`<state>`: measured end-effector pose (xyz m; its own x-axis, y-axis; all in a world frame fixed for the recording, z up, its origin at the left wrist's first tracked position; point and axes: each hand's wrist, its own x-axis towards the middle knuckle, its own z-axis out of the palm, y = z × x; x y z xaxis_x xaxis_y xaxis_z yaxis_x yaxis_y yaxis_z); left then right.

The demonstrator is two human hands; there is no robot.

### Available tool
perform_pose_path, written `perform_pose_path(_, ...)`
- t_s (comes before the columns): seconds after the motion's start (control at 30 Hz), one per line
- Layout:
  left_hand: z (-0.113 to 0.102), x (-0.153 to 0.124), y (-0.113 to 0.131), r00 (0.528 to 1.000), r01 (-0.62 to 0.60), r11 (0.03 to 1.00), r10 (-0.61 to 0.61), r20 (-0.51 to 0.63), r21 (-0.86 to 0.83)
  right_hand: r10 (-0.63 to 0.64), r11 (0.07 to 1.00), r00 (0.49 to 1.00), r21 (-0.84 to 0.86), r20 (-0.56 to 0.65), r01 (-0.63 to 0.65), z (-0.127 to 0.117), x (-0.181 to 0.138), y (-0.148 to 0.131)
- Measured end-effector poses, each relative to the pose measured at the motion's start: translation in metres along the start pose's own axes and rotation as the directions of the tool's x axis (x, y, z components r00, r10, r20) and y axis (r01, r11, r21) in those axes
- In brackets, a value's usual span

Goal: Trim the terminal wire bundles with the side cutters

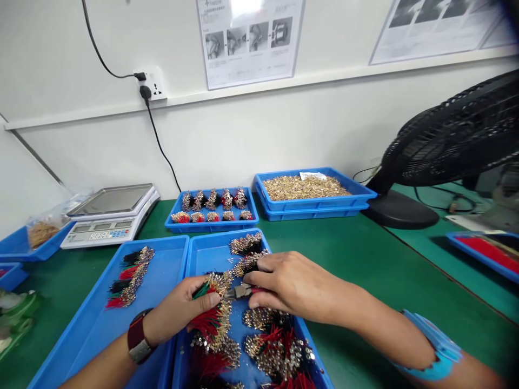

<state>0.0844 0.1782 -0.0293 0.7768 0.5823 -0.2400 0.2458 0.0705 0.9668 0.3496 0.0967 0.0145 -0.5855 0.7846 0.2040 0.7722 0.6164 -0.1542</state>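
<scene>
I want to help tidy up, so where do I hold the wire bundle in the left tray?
Hold the wire bundle by its red and black wire ends, not its gold metal ends. Reach down from above, on the left side of the blue tray: the coloured ends lie that way, and the person's left hand is on the other side.

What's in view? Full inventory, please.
Wall posters: 2, white, on wall
Wall socket: 1, white, on wall
Bench: 1, green, under the trays
Scale: 1, silver and white, back left on bench
Fan: 1, black, right of bench
Trays: about 8, blue, on bench
Loose pins: many, gold, in back right tray
Wire bundles: many, red, black and gold, in trays
Pliers: 1, red handled, in right hand
Watch: 1, dark red strap, on left wrist
Left hand: 1, bare, holding wire bundles
Right hand: 1, bare, holding pliers
</scene>
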Motion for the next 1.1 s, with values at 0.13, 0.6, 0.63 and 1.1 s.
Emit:
perform_pose_path(0.13,-0.003,-0.003,0.006,0.996,-0.052,0.997,0.056,0.067,-0.063,0.001,0.999,0.999,-0.039,-0.038,-0.003,0.0,-0.001,0.002)
perform_pose_path(0.6,-0.003,-0.004,0.002,0.996,0.045,0.996,-0.038,0.083,-0.082,-0.045,0.999,0.999,-0.008,-0.007,0.045,0.004,0.0,0.003)
perform_pose_path(0.63,-0.003,-0.005,0.002,0.996,0.048,0.995,-0.042,0.077,-0.083,-0.047,0.999,0.999,-0.008,-0.009,0.047,0.004,0.0,0.003)
perform_pose_path(1.1,0.0,-0.002,0.001,1.0,0.017,0.999,-0.017,0.004,-0.033,-0.004,0.999,0.999,-0.05,-0.044,0.002,0.0,-0.002,0.003)
